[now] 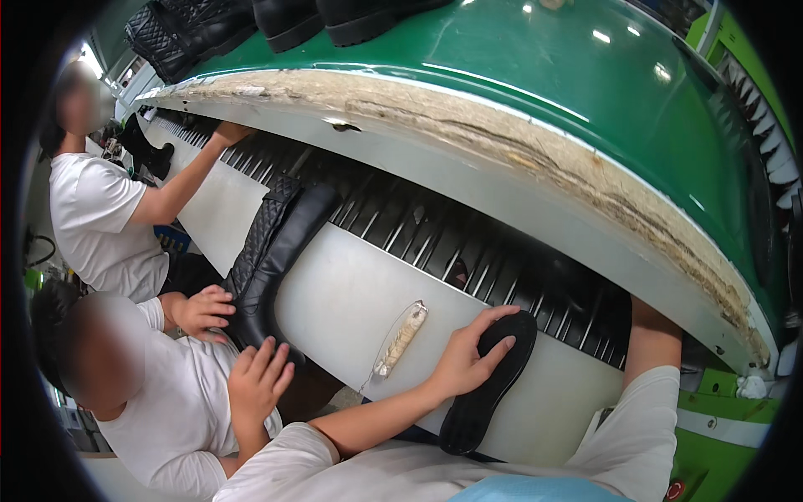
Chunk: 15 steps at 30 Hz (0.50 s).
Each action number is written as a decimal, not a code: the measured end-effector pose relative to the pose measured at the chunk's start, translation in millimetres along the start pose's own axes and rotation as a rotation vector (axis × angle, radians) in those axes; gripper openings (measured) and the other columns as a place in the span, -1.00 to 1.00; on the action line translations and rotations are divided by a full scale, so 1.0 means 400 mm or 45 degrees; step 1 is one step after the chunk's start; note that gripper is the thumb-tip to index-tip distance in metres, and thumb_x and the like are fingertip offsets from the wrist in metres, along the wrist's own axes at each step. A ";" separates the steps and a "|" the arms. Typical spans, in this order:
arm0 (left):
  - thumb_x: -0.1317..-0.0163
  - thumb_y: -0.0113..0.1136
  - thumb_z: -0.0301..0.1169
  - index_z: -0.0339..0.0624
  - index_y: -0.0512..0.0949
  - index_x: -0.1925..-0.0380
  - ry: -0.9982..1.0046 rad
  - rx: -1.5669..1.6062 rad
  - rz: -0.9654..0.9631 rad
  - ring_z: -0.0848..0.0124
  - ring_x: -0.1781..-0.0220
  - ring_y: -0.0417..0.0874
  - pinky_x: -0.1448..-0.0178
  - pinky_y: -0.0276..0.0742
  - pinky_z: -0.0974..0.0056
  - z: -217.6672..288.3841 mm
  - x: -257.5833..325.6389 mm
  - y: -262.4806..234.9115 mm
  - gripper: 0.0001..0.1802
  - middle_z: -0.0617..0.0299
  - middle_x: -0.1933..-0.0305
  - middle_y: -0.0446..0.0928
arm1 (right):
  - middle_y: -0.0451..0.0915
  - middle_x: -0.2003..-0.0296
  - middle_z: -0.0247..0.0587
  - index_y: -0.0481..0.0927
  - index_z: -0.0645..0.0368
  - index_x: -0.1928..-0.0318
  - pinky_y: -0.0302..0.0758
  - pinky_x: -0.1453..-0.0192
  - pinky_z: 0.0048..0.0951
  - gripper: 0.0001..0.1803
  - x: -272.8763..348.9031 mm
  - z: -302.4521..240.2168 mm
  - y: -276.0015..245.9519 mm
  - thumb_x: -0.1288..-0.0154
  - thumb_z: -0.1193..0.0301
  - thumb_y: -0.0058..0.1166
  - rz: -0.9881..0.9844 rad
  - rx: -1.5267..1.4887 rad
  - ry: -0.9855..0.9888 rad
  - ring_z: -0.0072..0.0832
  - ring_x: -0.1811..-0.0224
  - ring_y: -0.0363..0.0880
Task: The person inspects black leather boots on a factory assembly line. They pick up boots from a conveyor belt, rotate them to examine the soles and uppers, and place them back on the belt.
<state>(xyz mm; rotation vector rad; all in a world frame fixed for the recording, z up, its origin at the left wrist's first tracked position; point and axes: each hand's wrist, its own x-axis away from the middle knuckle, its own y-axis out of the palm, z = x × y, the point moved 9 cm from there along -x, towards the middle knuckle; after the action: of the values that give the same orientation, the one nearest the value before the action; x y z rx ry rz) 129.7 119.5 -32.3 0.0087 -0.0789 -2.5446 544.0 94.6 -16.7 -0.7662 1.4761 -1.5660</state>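
Observation:
My left hand [473,356] grips a black shoe sole [473,414] along its upper part, thumb across its face and fingers around the far edge. The sole stands tilted over the pale worktop, its long end pointing down toward me. On the right, my right forearm [653,339] reaches in beneath the overhanging shelf edge, which hides the hand completely. Between my left arm and the rollers, a wrapped cream-coloured stick-like piece [402,339] with a loose thin wire lies on the pale worktop [335,284].
A row of metal rollers [401,230] runs under the green shelf [535,50], whose board edge is worn. Black boots [288,21] stand on top. At left, a co-worker's hands [261,376] are beside a tall quilted black boot [272,259]; another person [109,217] reaches under the shelf.

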 end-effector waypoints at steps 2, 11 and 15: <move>-0.57 0.39 -0.52 -0.10 0.57 -0.52 0.049 -0.032 0.125 0.23 -0.31 0.85 -0.39 0.69 0.21 0.005 0.009 -0.021 -0.44 -0.01 -0.27 0.80 | 0.63 -0.46 0.18 0.56 0.25 -0.56 0.49 -0.62 -0.12 -0.06 0.008 -0.055 -0.026 -0.43 -0.15 0.46 -0.014 -0.044 -0.079 -0.04 -0.49 0.61; -0.39 0.48 -0.43 -0.07 0.71 -0.36 0.395 -0.819 0.403 -0.14 -0.19 0.75 -0.28 0.69 -0.01 0.096 0.039 -0.036 -0.47 -0.09 -0.10 0.76 | 0.55 -0.54 0.24 0.49 0.32 -0.62 0.40 -0.70 -0.12 0.01 0.251 -0.319 -0.143 -0.41 -0.11 0.48 -0.396 -1.187 -0.099 0.03 -0.58 0.53; -0.54 0.36 -0.37 -0.25 0.66 -0.33 0.615 -0.842 0.478 -0.10 -0.42 0.69 -0.55 0.56 -0.06 0.101 0.033 -0.080 -0.57 -0.07 -0.34 0.68 | 0.74 -0.19 -0.15 0.54 0.33 -0.52 0.54 -0.43 -0.39 -0.16 0.476 -0.465 -0.277 -0.40 0.13 0.53 -0.548 -1.929 0.090 -0.44 -0.25 0.66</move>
<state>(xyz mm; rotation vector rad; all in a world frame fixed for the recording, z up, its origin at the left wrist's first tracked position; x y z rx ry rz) 99.9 140.9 6.2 0.3144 0.8584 -2.0206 275.6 12.9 49.1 -1.9285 2.5825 -0.4206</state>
